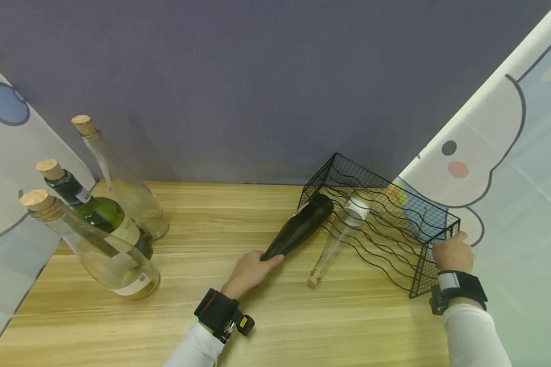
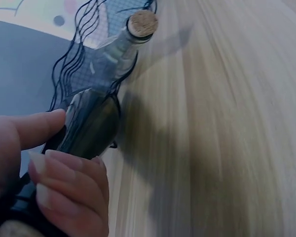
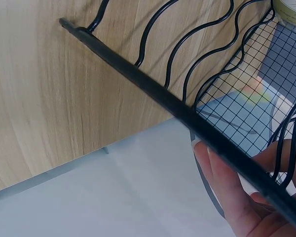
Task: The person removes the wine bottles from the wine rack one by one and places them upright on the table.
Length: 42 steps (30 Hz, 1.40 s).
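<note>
A black wire wine rack point(image 1: 424, 270) with wavy bars stands at the right of the wooden table. My left hand point(image 1: 250, 272) holds a dark wine bottle point(image 1: 300, 224) round its neck, and the bottle's base end lies at the rack's left part. Next to it a clear corked bottle point(image 1: 337, 239) lies on the wavy bars, its cork point(image 2: 143, 23) pointing toward me. At the rack's right end, my right hand point(image 1: 454, 255) grips the frame. In the right wrist view, fingers point(image 3: 227, 187) curl about the black edge bar point(image 3: 153, 94).
Upright at the table's left stand a tall clear bottle point(image 1: 140, 204), a green bottle point(image 1: 105, 214) and another clear bottle point(image 1: 115, 267), all corked. A grey panel point(image 1: 239, 92) rises behind the table. Patterned sheets point(image 1: 523, 214) hang at both sides.
</note>
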### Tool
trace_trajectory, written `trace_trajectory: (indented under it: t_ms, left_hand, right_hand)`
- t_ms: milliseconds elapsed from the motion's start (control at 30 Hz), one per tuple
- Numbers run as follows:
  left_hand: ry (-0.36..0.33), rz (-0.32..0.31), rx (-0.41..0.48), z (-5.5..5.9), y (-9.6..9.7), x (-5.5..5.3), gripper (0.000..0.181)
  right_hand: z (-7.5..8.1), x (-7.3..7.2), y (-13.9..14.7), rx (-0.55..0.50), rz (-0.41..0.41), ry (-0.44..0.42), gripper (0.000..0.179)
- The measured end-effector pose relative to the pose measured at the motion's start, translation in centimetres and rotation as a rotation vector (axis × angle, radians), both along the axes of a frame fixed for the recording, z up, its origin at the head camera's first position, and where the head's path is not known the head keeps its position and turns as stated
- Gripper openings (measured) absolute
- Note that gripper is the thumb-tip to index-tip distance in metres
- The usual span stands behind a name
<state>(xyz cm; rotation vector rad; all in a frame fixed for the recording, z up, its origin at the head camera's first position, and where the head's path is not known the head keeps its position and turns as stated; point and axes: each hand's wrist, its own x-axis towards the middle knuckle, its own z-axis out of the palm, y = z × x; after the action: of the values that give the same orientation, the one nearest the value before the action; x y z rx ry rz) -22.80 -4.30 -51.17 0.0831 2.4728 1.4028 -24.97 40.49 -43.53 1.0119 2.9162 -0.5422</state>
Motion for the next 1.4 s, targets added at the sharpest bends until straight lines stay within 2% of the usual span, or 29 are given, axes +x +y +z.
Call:
trace_trajectory:
  t_ms: [167, 400, 1167, 1400]
  left_hand:
    - [-0.015, 0.012, 0.026, 0.2, -1.1, 0.6, 0.051]
    - [0.011, 0.002, -0.004, 1.0, -2.3, 1.0, 0.05]
    - [0.019, -0.027, -0.039, 3.1, -5.2, 1.4, 0.056]
    - [-0.007, -0.019, -0.061, 3.4, -6.3, 1.2, 0.059]
  right_hand:
    - [0.1, 0.0, -0.2, 0.007, -0.009, 0.007, 0.061]
    - [0.2, 0.1, -0.5, 0.014, -0.007, 0.006, 0.061]
    - [0.0, -0.2, -0.2, 0.01, -0.015, 0.0, 0.062]
    - [0.3, -0.1, -0.4, 0.009, -0.016, -0.003, 0.06]
